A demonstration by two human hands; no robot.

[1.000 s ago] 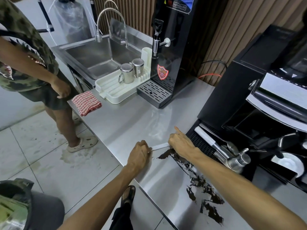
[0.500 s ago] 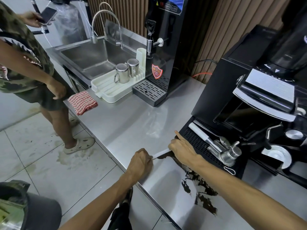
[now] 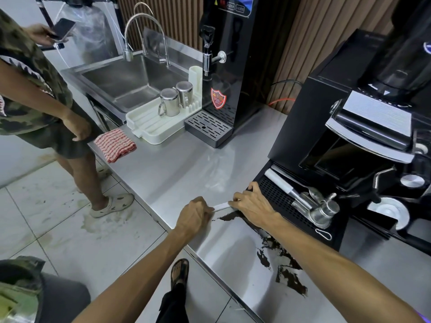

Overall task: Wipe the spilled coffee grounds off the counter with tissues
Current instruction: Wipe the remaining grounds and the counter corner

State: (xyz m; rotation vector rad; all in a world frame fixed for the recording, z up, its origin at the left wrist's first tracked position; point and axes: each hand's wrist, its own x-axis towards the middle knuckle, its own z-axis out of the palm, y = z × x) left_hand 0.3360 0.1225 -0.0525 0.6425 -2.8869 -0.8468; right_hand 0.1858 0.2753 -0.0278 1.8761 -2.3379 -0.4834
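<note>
Brown-black coffee grounds (image 3: 289, 279) lie smeared on the bare steel bench (image 3: 177, 164). The trail starts in a dense patch just on the near side of both hands and runs back under the right forearm to ragged blotches well behind the wrist. A white tissue (image 3: 221, 206), drawn into a narrow strip, is stretched between the hands at the far end of the smear, touching the bench. Over the last second little has changed. Both hands sit at much the same spot, the strip shows a bit more white than half a second ago, and the smear looks as long as it did. I judge the sweep has barely begun, with nearly all the grounds left to gather. The left hand (image 3: 194, 216) is knuckles-up near the front edge, fingers curled tight round its end of the tissue. The right hand (image 3: 253, 206) pinches the other end with bent fingers, its forefinger reaching to the corner of the black perforated drip tray (image 3: 279, 201) just beyond it. Well past the left hand a red-and-white checked cloth (image 3: 115, 144) lies at the bench edge, and a bystander there has raised a dark phone (image 3: 63, 27).
</note>
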